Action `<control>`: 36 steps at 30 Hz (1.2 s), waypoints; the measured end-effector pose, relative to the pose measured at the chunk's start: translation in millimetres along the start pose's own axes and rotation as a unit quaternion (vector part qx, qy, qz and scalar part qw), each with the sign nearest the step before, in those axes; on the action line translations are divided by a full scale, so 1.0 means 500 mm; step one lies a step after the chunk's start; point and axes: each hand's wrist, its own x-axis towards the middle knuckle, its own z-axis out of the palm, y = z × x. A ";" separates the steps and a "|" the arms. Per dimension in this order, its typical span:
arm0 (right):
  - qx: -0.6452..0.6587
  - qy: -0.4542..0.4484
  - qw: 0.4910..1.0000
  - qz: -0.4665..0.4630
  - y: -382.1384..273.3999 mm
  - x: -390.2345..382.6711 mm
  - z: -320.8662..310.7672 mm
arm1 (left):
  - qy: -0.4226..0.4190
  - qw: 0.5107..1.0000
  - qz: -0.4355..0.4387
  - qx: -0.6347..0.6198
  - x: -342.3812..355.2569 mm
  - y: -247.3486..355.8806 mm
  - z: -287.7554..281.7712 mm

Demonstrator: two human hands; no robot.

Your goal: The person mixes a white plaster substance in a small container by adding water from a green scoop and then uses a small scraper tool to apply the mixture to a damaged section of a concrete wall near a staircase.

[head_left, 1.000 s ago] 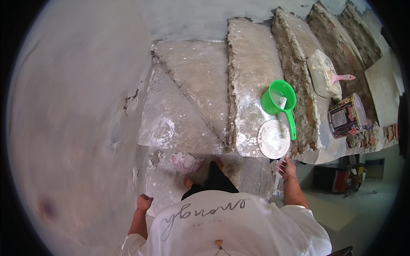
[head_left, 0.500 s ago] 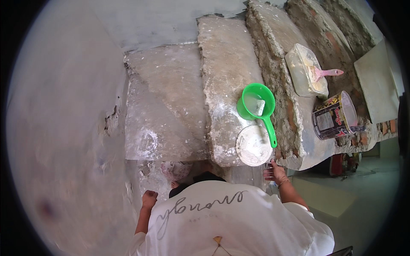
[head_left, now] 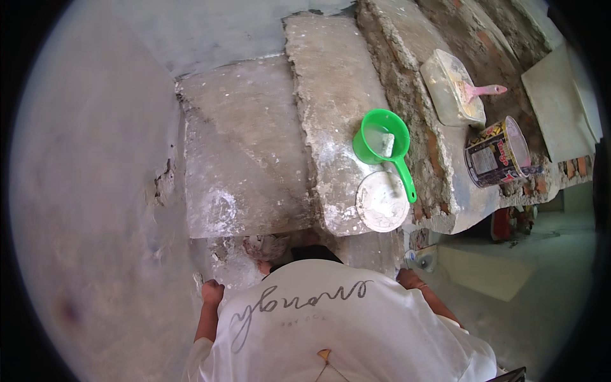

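My left hand point(head_left: 212, 291) is low beside the grey wall, fingers curled in; whatever it may hold is hidden. My right hand point(head_left: 410, 279) hangs below the step edge at the right, also closed, its palm out of sight. Nearest to it on the step lies a round white lid point(head_left: 382, 207), smeared with pale material. A green dipper point(head_left: 375, 118) with a whitish block point(head_left: 387, 145) inside stands behind the lid, its handle reaching over the lid's edge.
Rough concrete steps point(head_left: 245, 153) rise to the right. On them are a clear plastic tub point(head_left: 439, 95), a pink-handled brush point(head_left: 487, 90) resting in it, and a dark printed bucket point(head_left: 487, 159). A pale board point(head_left: 557, 114) leans at the far right. Patterned cloth point(head_left: 266, 247) shows below the steps.
My right hand has drawn back from beside the lid, and its spread fingers have curled in. My left hand has shifted slightly left, toward the wall. The view has tilted a little.
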 end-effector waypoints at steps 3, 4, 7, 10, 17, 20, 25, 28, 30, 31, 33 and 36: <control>0.102 -0.054 0.984 -0.136 -0.016 0.012 0.005 | 0.003 0.997 -0.048 -0.060 0.007 0.011 0.006; 0.138 -0.040 0.980 -0.139 0.008 0.065 0.073 | -0.007 0.999 -0.021 -0.044 0.025 0.011 0.016; 0.046 -0.114 0.947 -0.296 -0.069 0.071 -0.026 | -0.050 0.992 -0.088 -0.074 -0.004 -0.034 0.016; 0.004 -0.128 0.933 -0.337 -0.111 -0.004 -0.149 | -0.068 0.982 -0.130 -0.118 -0.029 -0.074 0.036; 0.053 -0.057 0.921 -0.381 -0.253 -0.158 -0.403 | -0.067 0.948 -0.210 -0.231 -0.135 -0.121 0.127; 0.086 -0.025 0.912 -0.400 -0.307 -0.196 -0.467 | -0.107 0.927 -0.235 -0.271 -0.172 -0.117 0.162; 0.059 0.000 0.924 -0.379 -0.387 -0.208 -0.520 | -0.023 0.990 0.141 0.013 -0.251 -0.268 0.335; 0.118 0.057 0.923 -0.362 -0.368 -0.169 -0.530 | -0.089 0.981 -0.019 -0.170 -0.222 -0.221 0.356; 0.121 0.052 0.921 -0.367 -0.365 -0.147 -0.528 | -0.090 0.971 -0.071 -0.208 -0.235 -0.228 0.353; 0.128 0.063 0.924 -0.355 -0.362 -0.143 -0.526 | -0.101 0.947 -0.145 -0.268 -0.220 -0.189 0.334; 0.125 0.067 0.921 -0.364 -0.358 -0.144 -0.520 | -0.098 0.913 -0.224 -0.327 -0.219 -0.118 0.257; 0.143 0.050 0.913 -0.379 -0.361 -0.146 -0.509 | -0.071 0.910 -0.238 -0.331 -0.230 -0.107 0.235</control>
